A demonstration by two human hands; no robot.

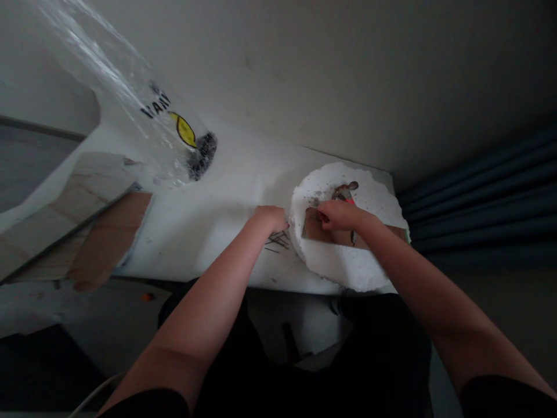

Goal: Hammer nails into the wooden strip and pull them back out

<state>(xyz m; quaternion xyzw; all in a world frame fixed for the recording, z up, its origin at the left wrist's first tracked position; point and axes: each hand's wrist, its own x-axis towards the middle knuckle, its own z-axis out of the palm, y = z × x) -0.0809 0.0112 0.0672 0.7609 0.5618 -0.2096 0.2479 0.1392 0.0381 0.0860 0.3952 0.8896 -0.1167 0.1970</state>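
1. Brown board (311, 227): right of centre, lying on a rough-edged white slab (331, 264); long axis left to right, one end left, partly hidden by the right arm.
2. Right hand (342, 215): over the board's left part, fingers curled in; cannot tell what they pinch.
3. Red-marked tool (344, 188): on the slab, just beyond the right hand, partly covered.
4. Thin dark rods (278, 239): left of the slab, crossing at mixed angles.
5. Left hand (272, 218): at the rods, fingers bent under; grip cannot be told.
6. White table (187, 232): beneath all.
7. Clear plastic wrap (174, 128): far left, yellow-marked.
8. Pale wall (326, 87): far side.
9. Dark blue curtain (478, 197): right.
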